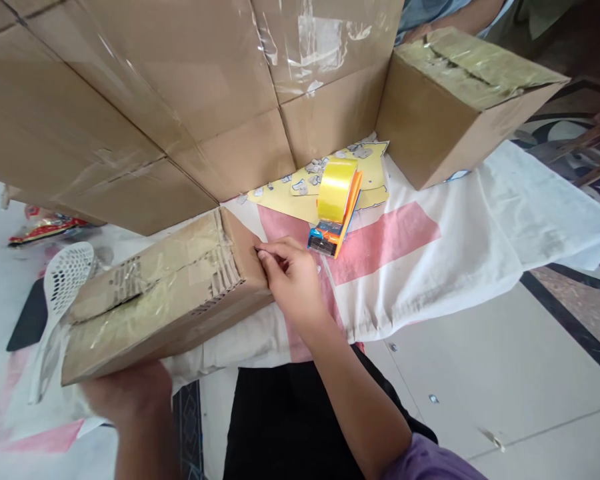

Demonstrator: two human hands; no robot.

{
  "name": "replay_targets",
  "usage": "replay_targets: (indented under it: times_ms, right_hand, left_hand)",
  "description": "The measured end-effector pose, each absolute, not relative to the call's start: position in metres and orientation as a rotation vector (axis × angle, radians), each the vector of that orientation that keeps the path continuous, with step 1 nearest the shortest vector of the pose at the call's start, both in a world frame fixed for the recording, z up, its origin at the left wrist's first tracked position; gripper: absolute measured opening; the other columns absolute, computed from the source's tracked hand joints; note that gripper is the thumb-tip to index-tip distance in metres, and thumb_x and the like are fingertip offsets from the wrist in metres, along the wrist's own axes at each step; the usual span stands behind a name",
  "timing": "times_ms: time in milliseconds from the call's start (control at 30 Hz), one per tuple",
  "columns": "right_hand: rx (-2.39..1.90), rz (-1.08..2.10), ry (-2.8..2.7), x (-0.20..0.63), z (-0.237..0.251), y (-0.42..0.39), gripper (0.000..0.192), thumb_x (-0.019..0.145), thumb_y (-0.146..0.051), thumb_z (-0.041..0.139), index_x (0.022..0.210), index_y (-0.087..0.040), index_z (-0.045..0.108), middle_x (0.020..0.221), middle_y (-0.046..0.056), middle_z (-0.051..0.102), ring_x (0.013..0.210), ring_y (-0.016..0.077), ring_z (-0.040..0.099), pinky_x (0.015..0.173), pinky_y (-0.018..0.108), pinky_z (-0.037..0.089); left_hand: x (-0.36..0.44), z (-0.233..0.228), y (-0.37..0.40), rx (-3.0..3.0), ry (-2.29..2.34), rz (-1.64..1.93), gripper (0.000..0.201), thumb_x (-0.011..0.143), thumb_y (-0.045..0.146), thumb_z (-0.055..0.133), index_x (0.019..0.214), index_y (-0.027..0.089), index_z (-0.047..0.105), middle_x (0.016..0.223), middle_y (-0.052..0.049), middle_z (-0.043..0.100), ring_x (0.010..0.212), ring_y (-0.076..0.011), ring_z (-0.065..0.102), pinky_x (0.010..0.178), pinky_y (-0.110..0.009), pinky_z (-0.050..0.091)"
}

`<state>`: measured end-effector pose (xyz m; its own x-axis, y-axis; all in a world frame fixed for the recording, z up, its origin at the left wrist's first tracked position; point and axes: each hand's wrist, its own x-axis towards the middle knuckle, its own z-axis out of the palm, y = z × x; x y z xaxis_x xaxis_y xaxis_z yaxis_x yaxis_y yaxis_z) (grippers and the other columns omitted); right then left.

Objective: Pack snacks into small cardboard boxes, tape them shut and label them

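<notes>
The left hand (130, 393) is mostly hidden under the near end of the small box (165, 293), so its fingers and grip cannot be made out. The big cartons (130, 100) run off the top and left edges, and a person's sleeve (430, 13) behind the far box (455, 100) is cut off at the top. The red packet (43, 227) at the left is blurred, its print unreadable, and the white slotted scoop (63, 280) is partly covered by the small box.
</notes>
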<state>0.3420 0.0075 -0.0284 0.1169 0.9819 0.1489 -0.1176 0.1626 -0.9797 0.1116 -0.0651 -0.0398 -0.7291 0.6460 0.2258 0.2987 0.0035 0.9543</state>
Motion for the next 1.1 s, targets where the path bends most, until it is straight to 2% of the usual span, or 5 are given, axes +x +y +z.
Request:
replay_targets:
  times_ms: [167, 433, 667, 967, 1100]
  right_hand:
    - [-1.089, 1.028, -1.135, 0.344, -0.022, -0.004, 0.030, 0.101, -0.037, 0.051, 0.085, -0.025, 0.075, 0.091, 0.002, 0.073, 0.088, 0.0203, 0.069, 0.080, 0.034, 0.054]
    - [-1.072, 1.093, -1.090, 0.341, -0.029, -0.014, 0.034, 0.103, -0.041, 0.045, 0.111, -0.028, 0.075, 0.101, 0.002, 0.079, 0.102, 0.0241, 0.073, 0.089, 0.037, 0.055]
    - [-0.951, 1.069, -1.092, 0.333, -0.028, -0.015, 0.032, 0.101, -0.031, 0.048, 0.118, -0.025, 0.074, 0.123, 0.005, 0.073, 0.118, 0.0205, 0.066, 0.104, 0.035, 0.050]
    - [-0.830, 1.263, -1.041, 0.343, -0.033, -0.007, 0.030, 0.085, -0.015, 0.049, 0.081, -0.023, 0.077, 0.110, 0.003, 0.071, 0.108, 0.0186, 0.067, 0.096, 0.034, 0.053]
    - [-0.846, 1.307, -0.920, 0.341, -0.035, -0.013, 0.039, 0.083, -0.011, 0.045, 0.096, -0.024, 0.079, 0.119, 0.001, 0.071, 0.113, 0.0183, 0.065, 0.101, 0.034, 0.052]
  left_hand:
    - [0.119, -0.062, -0.048, 0.935, 1.730, 1.993, 0.054, 0.090, 0.039, 0.044, 0.132, 0.009, 0.059, 0.139, -0.009, 0.063, 0.137, -0.0290, 0.052, 0.119, -0.046, 0.041]
    - [0.116, -0.063, -0.049, 0.907, 1.685, 2.060, 0.057, 0.095, 0.033, 0.045, 0.144, 0.004, 0.044, 0.153, -0.013, 0.052, 0.143, -0.0252, 0.046, 0.125, -0.044, 0.032]
    - [0.122, -0.060, -0.048, 0.897, 1.563, 2.106, 0.048, 0.096, 0.031, 0.049, 0.139, 0.008, 0.052, 0.148, -0.010, 0.058, 0.142, -0.0238, 0.047, 0.125, -0.043, 0.031]
    - [0.115, -0.060, -0.050, 0.909, 1.578, 2.087, 0.044, 0.096, 0.033, 0.043, 0.130, 0.011, 0.059, 0.139, -0.009, 0.065, 0.140, -0.0260, 0.050, 0.123, -0.047, 0.034]
    - [0.112, -0.063, -0.050, 0.959, 1.530, 2.120, 0.042, 0.093, 0.030, 0.044, 0.125, 0.013, 0.064, 0.135, -0.009, 0.067, 0.139, -0.0262, 0.050, 0.123, -0.047, 0.034]
